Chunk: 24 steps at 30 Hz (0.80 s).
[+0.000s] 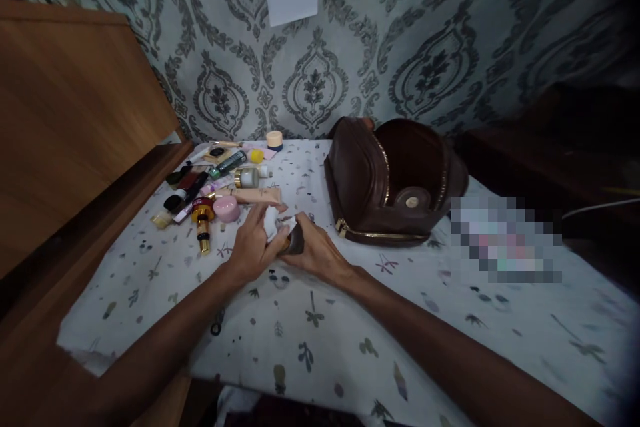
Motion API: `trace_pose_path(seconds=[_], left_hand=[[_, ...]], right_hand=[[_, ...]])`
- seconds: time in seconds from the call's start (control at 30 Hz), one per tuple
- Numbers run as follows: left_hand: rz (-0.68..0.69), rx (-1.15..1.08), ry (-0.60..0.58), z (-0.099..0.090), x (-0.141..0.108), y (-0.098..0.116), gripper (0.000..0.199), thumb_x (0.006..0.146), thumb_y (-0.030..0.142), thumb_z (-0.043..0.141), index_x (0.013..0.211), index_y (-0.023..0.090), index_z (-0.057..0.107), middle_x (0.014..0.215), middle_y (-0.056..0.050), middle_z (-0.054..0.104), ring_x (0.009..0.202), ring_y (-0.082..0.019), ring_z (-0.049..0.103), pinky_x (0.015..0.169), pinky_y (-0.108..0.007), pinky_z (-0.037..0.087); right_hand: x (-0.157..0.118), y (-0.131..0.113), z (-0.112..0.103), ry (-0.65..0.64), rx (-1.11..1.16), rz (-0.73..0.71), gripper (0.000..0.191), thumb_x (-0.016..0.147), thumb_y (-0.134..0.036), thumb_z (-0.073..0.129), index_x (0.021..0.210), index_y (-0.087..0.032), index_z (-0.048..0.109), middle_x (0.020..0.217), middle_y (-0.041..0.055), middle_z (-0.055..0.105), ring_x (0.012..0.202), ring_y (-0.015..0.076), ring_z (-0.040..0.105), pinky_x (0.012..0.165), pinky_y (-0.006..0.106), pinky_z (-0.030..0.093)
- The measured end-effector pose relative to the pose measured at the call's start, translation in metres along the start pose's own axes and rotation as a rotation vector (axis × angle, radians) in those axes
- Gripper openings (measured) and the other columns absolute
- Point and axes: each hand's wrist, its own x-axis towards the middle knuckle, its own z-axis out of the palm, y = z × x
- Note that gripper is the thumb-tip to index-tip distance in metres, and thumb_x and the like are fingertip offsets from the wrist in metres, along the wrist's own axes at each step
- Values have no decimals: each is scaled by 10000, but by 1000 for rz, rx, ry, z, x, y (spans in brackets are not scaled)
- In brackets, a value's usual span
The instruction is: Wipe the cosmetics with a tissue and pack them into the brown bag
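My left hand (251, 241) is closed on a crumpled white tissue (271, 221). Its fingers press the tissue against a small dark container (296, 240) with a hint of amber or gold. My right hand (320, 255) wraps round that container from the other side; the fingers cover much of it, so its exact kind is hidden. Just beyond my left hand lie a pink round jar (227, 208) and a beige squeeze tube (257, 195). An amber bottle with a black and gold cap (203, 233) lies farther left.
A brown zip bag (357, 167) stands unzipped at the right of the patterned cloth (310, 340). Several cosmetics, including a glass jar (247, 178) and a cream-and-navy jar (275, 141), crowd the back left. Wooden furniture (75, 127) borders the left; a pixelated item (505, 240) lies right.
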Motion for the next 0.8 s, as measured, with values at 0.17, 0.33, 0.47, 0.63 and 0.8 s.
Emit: trace_pose_path(seconds=[0.17,0.33,0.47,0.63,0.8], left_hand=[[149,194,-36,0,-3,5,400,922,365,515,1276,183,557,1233,-125,564,1175,-264,525,1012,-404,433],[-58,24,-75,0,0,4,408,919,333,489,1277,152,559,1210,-125,614,1181,-260,548,1049,-398,405],[-363,-306,-75,-3,5,-5,382,903,389,511,1172,143,626,1175,-86,671,1122,-250,596,1014,-359,424],[-672,-628,10,5,7,-23,373,802,421,627,1058,154,668,980,-48,704,912,-213,648,797,-294,499],[-730,-674,43,11,6,-18,475,842,587,555,968,144,674,695,-9,631,631,-150,594,577,-246,449]], right_hand=[[-1,6,3,66,-94,-120,418,744,-215,646,1113,-216,450,1054,72,585,957,242,597,812,382,507],[-1,12,8,99,-264,-221,432,721,-160,693,1090,-215,475,1131,117,538,1071,301,550,868,451,517],[-2,11,8,42,-268,-285,493,715,-138,718,1137,-230,480,1196,114,528,1148,311,525,934,474,502],[-4,8,7,20,-202,-309,564,701,-164,747,1189,-231,470,1217,108,536,1168,300,537,953,457,499],[-2,4,6,132,-82,-149,534,688,-329,781,1129,-233,496,1079,73,605,1026,271,615,871,407,512]])
